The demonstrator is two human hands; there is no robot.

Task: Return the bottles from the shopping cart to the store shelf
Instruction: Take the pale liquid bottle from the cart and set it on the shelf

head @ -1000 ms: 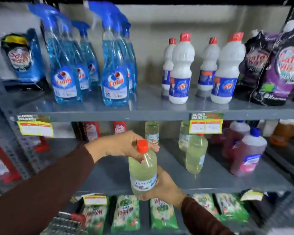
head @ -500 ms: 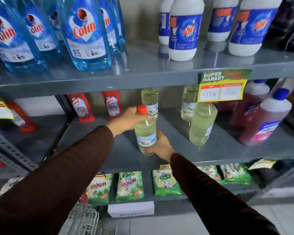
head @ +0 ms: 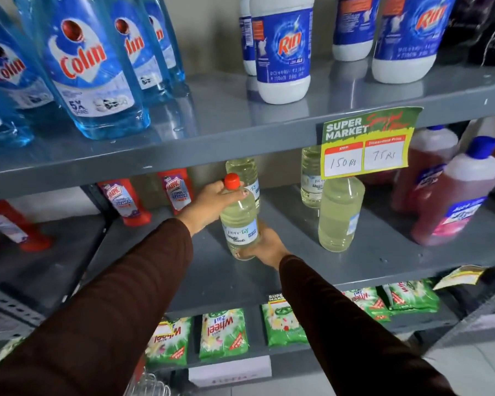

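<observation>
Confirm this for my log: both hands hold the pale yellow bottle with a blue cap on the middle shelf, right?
Not quite: the head view shows the cap is red, not blue. Otherwise correct: left hand and right hand hold the pale yellow bottle on the middle shelf.

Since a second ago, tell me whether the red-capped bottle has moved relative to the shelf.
Yes. The red-capped bottle has gone from in front of the middle shelf edge inward over its surface, toward the matching bottle behind, held by both hands.

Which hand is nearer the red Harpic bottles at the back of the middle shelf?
Left. The left hand grips the pale bottle at its neck, just right of the Harpic bottles; the right hand holds its base, farther right.
</observation>
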